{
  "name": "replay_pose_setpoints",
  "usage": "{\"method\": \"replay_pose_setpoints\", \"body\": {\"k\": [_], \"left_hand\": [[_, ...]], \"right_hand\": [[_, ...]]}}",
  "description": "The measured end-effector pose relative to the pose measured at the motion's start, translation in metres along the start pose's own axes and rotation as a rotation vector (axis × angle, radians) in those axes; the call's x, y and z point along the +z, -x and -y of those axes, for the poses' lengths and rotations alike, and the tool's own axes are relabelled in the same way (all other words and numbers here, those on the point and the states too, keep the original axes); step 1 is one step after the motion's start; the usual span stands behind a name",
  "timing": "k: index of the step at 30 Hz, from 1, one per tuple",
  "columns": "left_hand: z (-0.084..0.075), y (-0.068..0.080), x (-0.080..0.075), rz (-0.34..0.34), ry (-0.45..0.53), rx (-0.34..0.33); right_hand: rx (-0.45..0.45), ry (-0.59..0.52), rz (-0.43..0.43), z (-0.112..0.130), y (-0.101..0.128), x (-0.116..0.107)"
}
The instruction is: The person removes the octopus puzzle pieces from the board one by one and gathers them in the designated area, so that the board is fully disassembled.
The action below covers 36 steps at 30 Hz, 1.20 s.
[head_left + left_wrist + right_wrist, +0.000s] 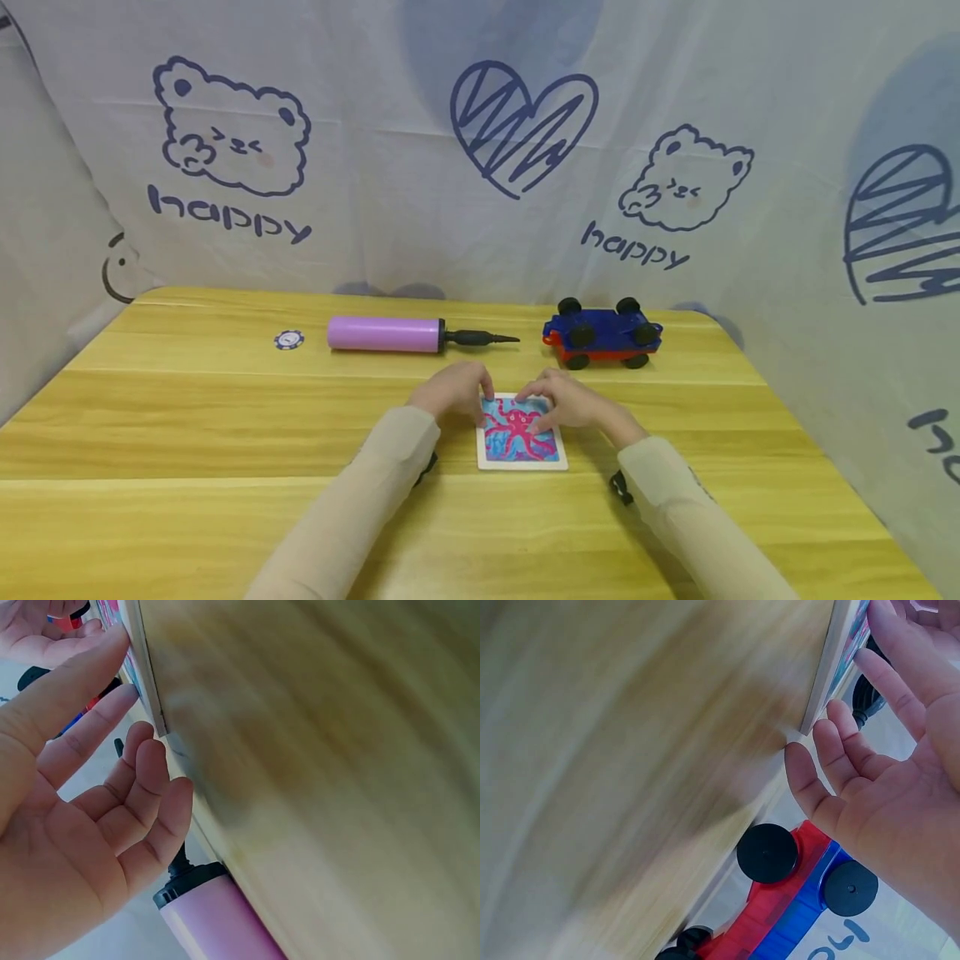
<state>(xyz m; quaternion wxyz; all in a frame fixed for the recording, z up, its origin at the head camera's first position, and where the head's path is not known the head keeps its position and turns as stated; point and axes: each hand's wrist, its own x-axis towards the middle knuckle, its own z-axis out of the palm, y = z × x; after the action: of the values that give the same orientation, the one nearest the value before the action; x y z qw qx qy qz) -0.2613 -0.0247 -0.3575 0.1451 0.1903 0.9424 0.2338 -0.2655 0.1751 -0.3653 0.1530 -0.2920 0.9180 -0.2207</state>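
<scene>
**A:** What lies closest to the near edge of the table [150,517]?

**B:** Two sleeved forearms, reaching in from that edge. Past them, one square card [521,435] with a pink octopus on blue lies flat, about midway between the left and right edges.

**A:** And the hands?

**B:** Both sit at the card's far edge. The left hand [454,390] touches its far left corner, the right hand [566,402] its far right corner and part of the picture. In the wrist views the fingers [97,724] of the left and the fingers [840,742] of the right are loosely extended against the card's rim, spread fairly wide, gripping nothing.

**A:** What is farther back?

**B:** Three things near the far edge: one small round blue-and-white token [288,339] to the left, one pink hand pump [408,335] with a black nozzle lying on its side, and one blue-and-red toy car [602,332] turned upside down, wheels up, toward the far right corner.

**A:** Behind the table?

**B:** One pale cloth [480,150] printed with bears, hearts and "happy".
</scene>
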Motion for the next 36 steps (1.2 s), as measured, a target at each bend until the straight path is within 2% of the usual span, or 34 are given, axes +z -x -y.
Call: {"method": "replay_pose_setpoints", "body": {"k": [12,25,31,36], "left_hand": [[-0.0037,-0.0007,-0.0029,0.017,0.031,-0.063],[-0.0034,-0.0019,-0.0015,0.038,0.039,-0.044],[-0.005,-0.0018,-0.0011,0.012,0.035,-0.01],[-0.0054,-0.0022,-0.0006,-0.018,-0.019,0.005]], "right_hand": [[-0.022,0.008,0.001,0.0003,-0.0022,-0.0012],[-0.036,0.019,0.007,0.0029,-0.0016,-0.0011],[-0.027,0.011,-0.004,0.0016,-0.0011,-0.0009],[-0.049,0.023,-0.01,-0.0001,-0.0008,-0.0008]]}}
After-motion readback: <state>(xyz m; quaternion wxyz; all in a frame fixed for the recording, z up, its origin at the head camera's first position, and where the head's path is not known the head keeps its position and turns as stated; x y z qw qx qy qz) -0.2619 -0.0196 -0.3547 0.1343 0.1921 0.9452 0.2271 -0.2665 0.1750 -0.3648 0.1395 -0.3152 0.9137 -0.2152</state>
